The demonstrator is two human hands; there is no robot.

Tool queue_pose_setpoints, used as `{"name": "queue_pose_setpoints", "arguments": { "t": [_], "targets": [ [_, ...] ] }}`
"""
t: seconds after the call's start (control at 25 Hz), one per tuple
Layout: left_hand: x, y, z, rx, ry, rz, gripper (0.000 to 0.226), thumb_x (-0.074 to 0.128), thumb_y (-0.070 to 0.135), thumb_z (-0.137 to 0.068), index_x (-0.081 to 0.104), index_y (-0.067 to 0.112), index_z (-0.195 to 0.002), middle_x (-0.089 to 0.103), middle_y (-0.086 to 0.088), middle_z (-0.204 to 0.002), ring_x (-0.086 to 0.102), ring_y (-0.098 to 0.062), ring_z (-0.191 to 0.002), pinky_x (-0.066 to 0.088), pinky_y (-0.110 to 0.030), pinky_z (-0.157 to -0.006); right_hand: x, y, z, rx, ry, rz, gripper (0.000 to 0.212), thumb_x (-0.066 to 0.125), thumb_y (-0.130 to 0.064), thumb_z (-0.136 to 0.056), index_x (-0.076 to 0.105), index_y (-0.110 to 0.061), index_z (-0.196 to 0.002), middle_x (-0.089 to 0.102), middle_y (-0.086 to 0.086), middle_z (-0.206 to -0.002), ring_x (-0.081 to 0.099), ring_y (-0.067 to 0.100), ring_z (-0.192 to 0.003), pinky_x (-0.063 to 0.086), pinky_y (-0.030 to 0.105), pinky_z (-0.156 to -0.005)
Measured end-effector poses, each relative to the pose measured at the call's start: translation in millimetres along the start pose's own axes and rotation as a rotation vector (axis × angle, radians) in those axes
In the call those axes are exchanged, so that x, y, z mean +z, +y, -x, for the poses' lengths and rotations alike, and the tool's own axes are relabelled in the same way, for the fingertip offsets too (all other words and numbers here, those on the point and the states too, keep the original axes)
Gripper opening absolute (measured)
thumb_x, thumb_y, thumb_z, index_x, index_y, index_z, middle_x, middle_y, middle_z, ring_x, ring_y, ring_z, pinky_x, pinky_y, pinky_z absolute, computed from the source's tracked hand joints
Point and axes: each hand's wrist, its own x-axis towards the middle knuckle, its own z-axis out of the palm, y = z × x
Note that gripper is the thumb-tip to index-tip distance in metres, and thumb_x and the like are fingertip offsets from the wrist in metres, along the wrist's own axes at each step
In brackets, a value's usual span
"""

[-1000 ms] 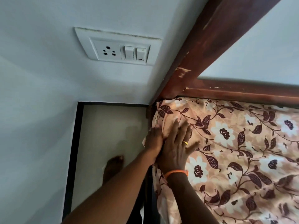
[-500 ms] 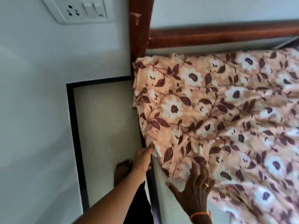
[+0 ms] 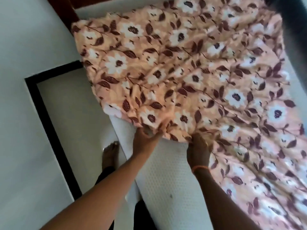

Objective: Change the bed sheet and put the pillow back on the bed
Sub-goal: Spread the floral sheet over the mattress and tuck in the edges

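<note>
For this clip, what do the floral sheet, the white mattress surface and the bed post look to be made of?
Floral sheet: thin woven fabric, probably cotton or a blend; it creases and bunches where the hands grip it. Mattress: white textile cover, dimpled like a knit or quilt. Bed post: dark reddish-brown wood, seemingly varnished; only a corner shows.

The bed sheet [image 3: 191, 72] is thin woven cloth, peach with a printed pattern of white flowers and maroon leaves, faintly sheeny and creased into soft folds. The mattress [image 3: 166, 185] shows a white quilted cover, matt, dimpled all over with small raised dots. The bed frame [image 3: 66, 7] is dark red-brown wood with a dull polish. The wall [image 3: 25, 39] looks smooth, matt, painted pale. The floor [image 3: 69, 117] is smooth, slightly glossy tile edged by a black skirting strip [image 3: 49, 117].
</note>
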Motion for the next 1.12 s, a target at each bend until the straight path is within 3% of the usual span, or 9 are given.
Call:
{"name": "queue_pose_setpoints", "arguments": {
  "t": [0.12, 0.24, 0.4, 0.52, 0.6, 0.68, 0.76, 0.92, 1.12],
  "targets": [
    [56, 1, 46, -0.158, -0.292, 0.28, 0.044, 0.082, 0.037, -0.074, 0.067, 0.019, -0.113, 0.073, 0.001, -0.105, 0.069, -0.01, -0.083, 0.051, -0.03, -0.062, -38, 35, 22, -0.075, -0.249, -0.238, 0.02, 0.056, -0.031, -0.091, 0.067, -0.016, -0.094, 0.073, 0.006, -0.082, 0.069, 0.022, -0.077, 0.052, 0.035, -0.068],
    [96, -17, 96, -0.408, -0.518, 0.556, 0.047, 0.074, 0.031, -0.082, 0.063, 0.008, -0.121, 0.07, -0.011, -0.106, 0.069, -0.017, -0.065, 0.049, -0.024, -0.052, -58, 71, 72, -0.156, -0.631, -0.265, 0.026, 0.065, -0.049, -0.086, 0.065, -0.023, -0.083, 0.068, -0.008, -0.075, 0.062, 0.001, -0.065, 0.049, 0.025, -0.063],
    [103, -60, 135, -0.53, -0.286, 0.764, 0.019, 0.055, 0.023, -0.098, 0.066, 0.013, -0.085, 0.067, -0.002, -0.061, 0.056, -0.01, -0.039, 0.039, -0.015, -0.038, -38, 131, 132, -0.392, -0.129, 0.215, 0.045, 0.073, -0.029, -0.067, 0.057, -0.021, -0.108, 0.065, 0.006, -0.103, 0.064, 0.03, -0.091, 0.05, 0.04, -0.074],
    [89, -108, 153, -0.516, -0.013, 0.476, 0.027, 0.06, 0.019, -0.09, 0.069, 0.01, -0.066, 0.065, -0.005, -0.06, 0.05, -0.014, -0.044, 0.035, -0.021, -0.048, -26, 174, 179, -0.03, 0.109, 0.273, 0.046, 0.068, -0.027, -0.069, 0.06, -0.017, -0.113, 0.054, 0.017, -0.121, 0.056, 0.041, -0.103, 0.047, 0.048, -0.079],
    [73, -131, 168, -0.525, 0.129, 0.342, 0.015, 0.07, 0.029, -0.076, 0.07, 0.013, -0.075, 0.064, -0.007, -0.066, 0.052, -0.019, -0.05, 0.042, -0.025, -0.052, -14, 211, 207, 0.262, 0.028, 0.12, 0.06, 0.071, -0.039, -0.072, 0.054, -0.016, -0.124, 0.047, 0.018, -0.128, 0.051, 0.044, -0.112, 0.048, 0.051, -0.083],
    [56, -145, 197, -0.522, -0.061, 0.348, 0.021, 0.079, 0.033, -0.068, 0.071, 0.017, -0.08, 0.068, -0.003, -0.065, 0.056, -0.017, -0.047, 0.047, -0.024, -0.052, -5, 243, 239, 0.338, -0.139, -0.066, 0.083, 0.071, -0.056, -0.066, 0.045, -0.02, -0.136, 0.042, 0.016, -0.139, 0.044, 0.04, -0.126, 0.045, 0.051, -0.095],
    [43, -156, 232, -0.5, -0.288, 0.309, 0.019, 0.079, 0.028, -0.075, 0.074, 0.016, -0.088, 0.074, 0.001, -0.076, 0.062, -0.013, -0.056, 0.049, -0.024, -0.062, 1, 267, 268, 0.256, -0.354, 0.104, 0.094, 0.07, -0.053, -0.073, 0.025, -0.024, -0.15, 0.022, 0.013, -0.156, 0.032, 0.035, -0.139, 0.037, 0.053, -0.103],
    [35, -209, 314, -0.407, -0.479, 0.015, 0.051, 0.085, 0.034, -0.062, 0.071, 0.014, -0.107, 0.07, 0.004, -0.09, 0.045, -0.011, -0.067, 0.032, -0.028, -0.061, 9, 304, 316, 0.242, -0.194, 0.358, 0.055, 0.054, -0.03, -0.094, 0.037, -0.016, -0.144, 0.045, 0.015, -0.136, 0.053, 0.035, -0.117, 0.049, 0.048, -0.089],
    [64, -268, 357, -0.346, -0.238, 0.072, 0.031, 0.078, 0.024, -0.063, 0.072, 0.012, -0.091, 0.066, 0.004, -0.073, 0.045, -0.01, -0.06, 0.031, -0.023, -0.053, 13, 335, 334, 0.06, -0.081, 0.186, 0.034, 0.057, -0.001, -0.083, 0.067, -0.009, -0.115, 0.069, 0.016, -0.107, 0.065, 0.036, -0.097, 0.052, 0.041, -0.081]
  ]
}}
